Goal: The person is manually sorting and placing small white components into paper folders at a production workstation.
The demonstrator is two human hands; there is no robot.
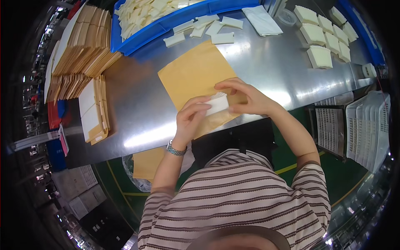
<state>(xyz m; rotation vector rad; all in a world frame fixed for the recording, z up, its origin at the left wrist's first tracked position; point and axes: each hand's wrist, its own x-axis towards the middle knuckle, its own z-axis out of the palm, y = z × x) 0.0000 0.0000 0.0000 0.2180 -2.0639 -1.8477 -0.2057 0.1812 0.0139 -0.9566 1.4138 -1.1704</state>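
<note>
Head view looks down on a brushed steel table (271, 71), shiny and glare-streaked, whose near edge runs just above the person's striped shirt. A flat tan paper envelope (193, 75) lies on the table close to that near edge, one corner hanging over it. Both hands meet above that overhanging corner: the left hand (189, 121) and right hand (246, 98) pinch a small stack of white cards (217, 103) from either end, fingers curled and pressed against it, thumbs beneath. Beyond the envelope, loose white cards (208, 28) lie scattered beside a blue plastic tray (183, 18) heaped with more. Left of the envelope, fanned piles of tan envelopes (83, 46) crowd the table's left edge. Right of the envelope stretches bare steel, then neat squared white stacks (321, 39) near the far right corner. A folded white cloth (262, 20) lies beyond that bare stretch. Past the table's right end stand white slotted crates (368, 125).
</note>
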